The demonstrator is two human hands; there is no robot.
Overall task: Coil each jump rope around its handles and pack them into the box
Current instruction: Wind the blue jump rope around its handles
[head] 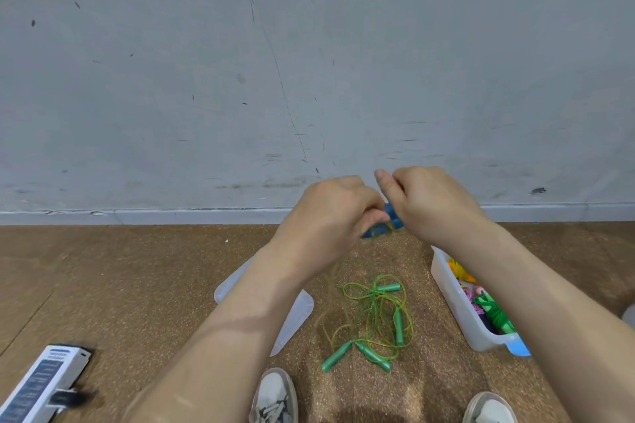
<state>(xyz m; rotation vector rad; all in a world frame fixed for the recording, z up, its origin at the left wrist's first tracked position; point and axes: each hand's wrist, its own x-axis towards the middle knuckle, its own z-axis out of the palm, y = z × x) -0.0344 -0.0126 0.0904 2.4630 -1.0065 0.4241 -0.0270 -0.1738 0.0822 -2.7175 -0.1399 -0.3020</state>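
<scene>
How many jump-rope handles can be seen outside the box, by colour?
green handles, loose on the floor: 4
blue handles, partly hidden, gripped between the left hand and the right hand: 2
Total: 6

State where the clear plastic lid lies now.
In the head view, the clear plastic lid lies on the floor, left of the loose green jump ropes, partly under the left forearm.
</scene>
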